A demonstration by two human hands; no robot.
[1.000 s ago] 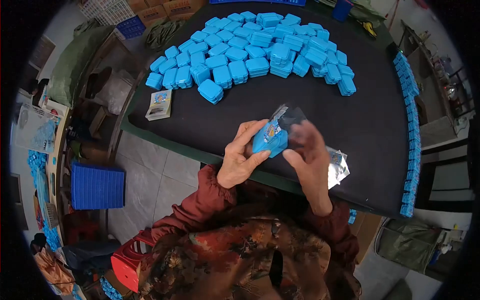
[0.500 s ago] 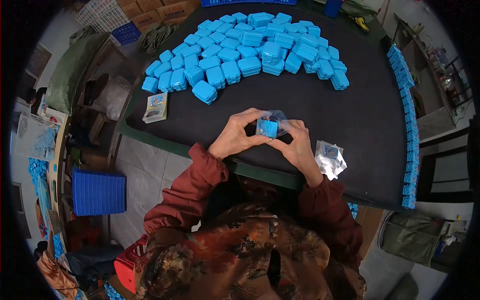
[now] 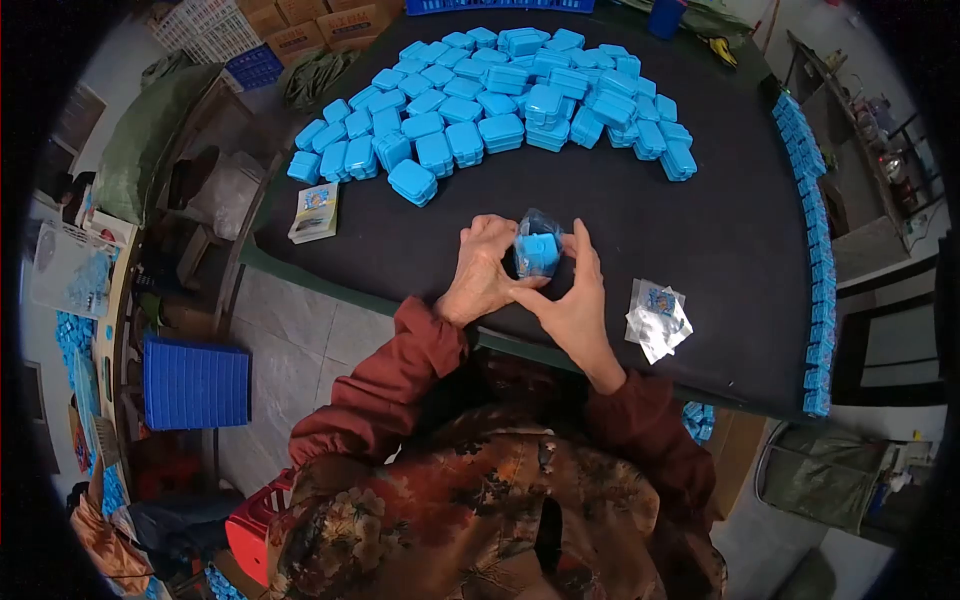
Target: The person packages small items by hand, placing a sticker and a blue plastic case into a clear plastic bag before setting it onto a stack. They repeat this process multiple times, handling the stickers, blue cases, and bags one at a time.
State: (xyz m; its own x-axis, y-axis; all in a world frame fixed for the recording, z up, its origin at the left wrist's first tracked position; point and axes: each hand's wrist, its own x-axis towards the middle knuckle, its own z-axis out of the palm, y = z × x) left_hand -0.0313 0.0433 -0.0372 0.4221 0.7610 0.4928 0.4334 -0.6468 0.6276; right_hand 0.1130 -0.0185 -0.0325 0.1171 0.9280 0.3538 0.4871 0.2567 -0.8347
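Note:
A small blue case in a clear plastic bag (image 3: 538, 254) is held upright just above the near part of the dark table. My left hand (image 3: 478, 275) is closed on its left side, the thumb along the bottom. My right hand (image 3: 578, 310) curves round the right side, with the index finger stretched up, another fingertip at the bag's edge and the thumb reaching left below the case. Right of my hands lie flat silvery bags (image 3: 658, 325) with a printed blue picture. A stack of printed cards (image 3: 315, 213) lies to the left.
A large heap of blue cases (image 3: 460, 110) covers the far part of the table (image 3: 700, 230). Bagged blue pieces (image 3: 818, 260) line the right edge. On the floor to the left are a blue crate (image 3: 198, 383) and a red stool (image 3: 258, 525).
The bagged case has turned more upright, showing a plain blue side. My right hand has shifted slightly left, its index finger now extended and its thumb near my left thumb.

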